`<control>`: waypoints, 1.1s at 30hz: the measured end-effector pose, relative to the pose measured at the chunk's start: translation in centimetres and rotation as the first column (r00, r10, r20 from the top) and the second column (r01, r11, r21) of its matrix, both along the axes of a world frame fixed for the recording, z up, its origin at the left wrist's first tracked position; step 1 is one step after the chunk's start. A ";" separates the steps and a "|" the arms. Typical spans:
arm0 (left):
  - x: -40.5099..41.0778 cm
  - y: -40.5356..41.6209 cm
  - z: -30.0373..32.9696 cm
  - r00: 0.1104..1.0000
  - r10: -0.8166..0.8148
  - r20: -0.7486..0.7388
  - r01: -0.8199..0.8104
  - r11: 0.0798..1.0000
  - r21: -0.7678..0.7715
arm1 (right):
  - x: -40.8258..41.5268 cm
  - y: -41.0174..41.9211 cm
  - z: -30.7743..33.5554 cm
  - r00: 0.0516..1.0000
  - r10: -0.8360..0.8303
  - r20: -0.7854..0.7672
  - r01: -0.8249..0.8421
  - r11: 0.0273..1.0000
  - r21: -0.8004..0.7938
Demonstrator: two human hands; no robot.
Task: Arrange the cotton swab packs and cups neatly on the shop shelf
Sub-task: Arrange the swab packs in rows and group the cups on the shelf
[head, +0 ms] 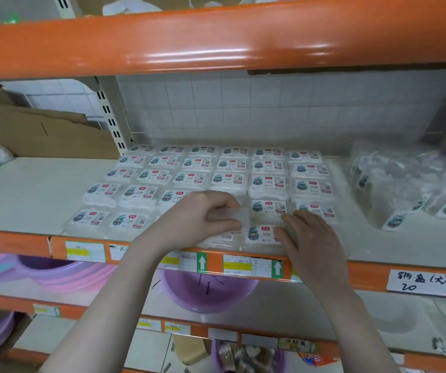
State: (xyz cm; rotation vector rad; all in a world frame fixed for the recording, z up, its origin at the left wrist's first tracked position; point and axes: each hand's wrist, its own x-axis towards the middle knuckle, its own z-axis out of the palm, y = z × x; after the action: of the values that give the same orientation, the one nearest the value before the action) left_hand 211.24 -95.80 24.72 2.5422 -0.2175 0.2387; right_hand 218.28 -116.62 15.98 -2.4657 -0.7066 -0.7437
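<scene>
Our left hand (203,214) pinches a clear flat pack (239,216); our right hand (308,235), fingers straight, presses a glossy pack (259,234) at the shelf (28,195) front edge.

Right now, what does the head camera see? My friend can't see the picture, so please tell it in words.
Two bare hands tidy cotton swab packs laid in rows on a shop shelf. The left hand pinches one clear pack; the right hand rests flat on a front pack. Bagged cups lie to the right.

Left hand (203,216) pinches a swab pack (239,215); right hand (310,235) presses another pack (259,234).
</scene>
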 end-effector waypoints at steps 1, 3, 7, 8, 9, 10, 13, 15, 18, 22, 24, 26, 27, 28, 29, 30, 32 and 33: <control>0.3 0.1 0.0 1.000 0.001 0.000 -0.001 1.000 -0.030 | 0.0 -0.1 0.0 1.000 0.008 -0.003 -0.008 1.000 0.008; 1.0 0.1 -0.1 1.000 0.005 0.013 -0.004 0.998 -0.070 | 0.2 -0.4 0.0 1.000 0.009 0.001 -0.009 1.000 0.017; 2.3 0.1 -0.6 0.992 0.000 0.124 -0.004 1.000 0.030 | 0.4 -1.3 -0.2 1.000 -0.013 0.011 0.013 1.000 0.022; 2.5 0.1 -0.7 0.987 0.001 0.162 -0.011 0.998 0.061 | 0.4 -1.5 -0.2 1.000 -0.013 0.010 0.013 0.999 0.033; 2.8 0.1 -0.8 0.981 -0.001 0.193 -0.018 0.996 0.092 | 0.4 -1.6 -0.2 1.000 -0.009 0.009 0.009 0.999 0.043; 3.0 0.1 -0.9 0.977 -0.002 0.213 -0.025 0.992 0.121 | 0.3 -1.7 -0.2 1.000 -0.005 0.010 0.005 0.999 0.048; 3.4 0.1 -1.1 0.968 0.014 0.250 -0.058 0.984 0.168 | 0.3 -1.8 -0.2 1.000 0.004 0.015 -0.005 0.999 0.038; 3.6 0.2 -0.9 0.969 0.028 0.247 -0.071 0.983 0.170 | 0.4 -1.9 -0.3 1.000 0.010 0.014 -0.010 0.999 0.033; 3.7 0.1 -0.8 0.986 0.008 0.168 -0.044 0.976 0.212 | 0.5 -1.9 -0.3 1.000 0.013 0.017 -0.013 1.000 0.022; 3.7 -0.2 -1.1 0.999 -0.029 0.036 0.019 0.967 0.253 | 0.4 -2.0 -0.2 0.999 0.007 0.040 -0.008 1.000 0.014; 3.6 -0.3 -1.1 0.999 -0.043 0.005 0.040 0.964 0.263 | 0.4 -2.0 -0.1 0.999 0.003 0.044 -0.004 1.000 0.009; 3.5 -0.3 -1.1 0.999 -0.050 -0.005 0.050 0.962 0.268 | 0.4 -2.0 0.0 0.999 0.006 0.034 -0.007 1.000 0.005; 3.4 -0.3 -1.1 0.999 -0.052 0.000 0.051 0.962 0.267 | 0.3 -2.0 0.0 1.000 0.009 0.030 -0.009 1.000 0.004; 3.3 -0.2 -1.1 0.999 -0.052 0.010 0.048 0.963 0.264 | 0.3 -2.0 0.0 0.999 0.011 0.030 -0.011 1.000 0.002; 3.2 0.0 -1.1 0.999 -0.048 0.021 0.041 0.965 0.260 | 0.3 -2.0 0.1 0.999 0.009 0.033 -0.009 1.000 -0.001; 3.0 0.2 -1.1 0.999 -0.039 0.027 0.031 0.965 0.261 | 0.3 -2.0 0.1 0.999 0.005 0.035 -0.004 1.000 -0.005; 2.7 0.9 -1.0 0.999 -0.031 0.029 0.021 0.955 0.297 | 0.3 -2.1 0.0 0.999 -0.001 0.035 0.001 1.000 -0.005; 2.6 1.2 -1.0 0.999 -0.027 0.022 0.019 0.948 0.317 | 0.3 -2.1 0.0 0.999 -0.002 0.033 0.003 1.000 -0.007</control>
State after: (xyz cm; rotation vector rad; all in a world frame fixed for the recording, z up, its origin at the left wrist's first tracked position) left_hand 213.86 -94.62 23.72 2.8550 -0.3181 0.2439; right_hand 218.61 -118.71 16.02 -2.4661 -0.7195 -0.7860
